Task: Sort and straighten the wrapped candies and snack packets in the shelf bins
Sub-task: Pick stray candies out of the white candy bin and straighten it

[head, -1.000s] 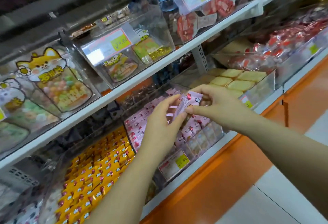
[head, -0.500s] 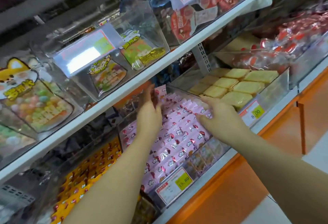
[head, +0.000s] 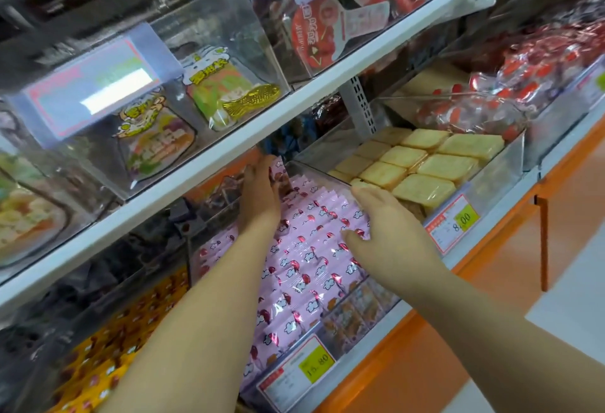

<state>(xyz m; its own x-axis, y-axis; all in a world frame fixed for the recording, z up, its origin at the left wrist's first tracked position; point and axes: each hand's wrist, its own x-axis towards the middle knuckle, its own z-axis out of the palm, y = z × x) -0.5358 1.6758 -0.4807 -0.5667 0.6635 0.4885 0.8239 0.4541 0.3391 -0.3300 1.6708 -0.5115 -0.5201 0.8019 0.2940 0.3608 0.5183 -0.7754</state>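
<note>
Rows of pink wrapped candies (head: 307, 249) fill a clear bin (head: 347, 324) on the lower shelf. My left hand (head: 260, 193) reaches flat into the back left of that bin, fingers extended against the rear candies. At the bin's right side my right hand (head: 383, 232) lies on the pink packets, fingers spread and pressing down. Neither hand holds a packet. Left of this bin lie yellow wrapped candies (head: 108, 360).
Pale yellow cake packets (head: 425, 163) fill the bin to the right, red wrapped snacks (head: 484, 108) beyond it. The white upper shelf (head: 229, 157) carries clear bins of cartoon snack bags (head: 157, 140). Price tags (head: 304, 370) hang on bin fronts. An orange cabinet (head: 491, 298) sits below.
A second ago both hands held one pink packet above the bin. That packet is now down among the others, and both hands rest flat on the rows. The view has moved closer.
</note>
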